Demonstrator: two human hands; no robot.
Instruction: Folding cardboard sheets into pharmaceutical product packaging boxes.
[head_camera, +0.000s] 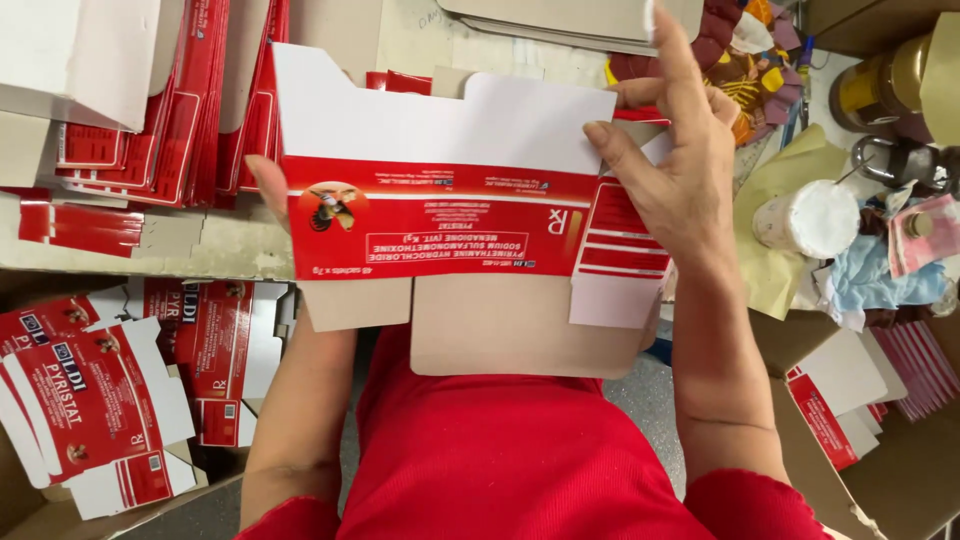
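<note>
Stacks of flat red cartons (170, 110) lie on a cardboard-covered table (200, 250).

Red top (500, 470) on the person, plain and ribbed; short red sleeves (760, 505); forearms bare, no rings showing.

a small packaging workshop. stacks of flat red cartons (180, 110) crowd the table (200, 250). more unfolded cartons (90, 410) fill an open cardboard box (30, 505) below.
</note>
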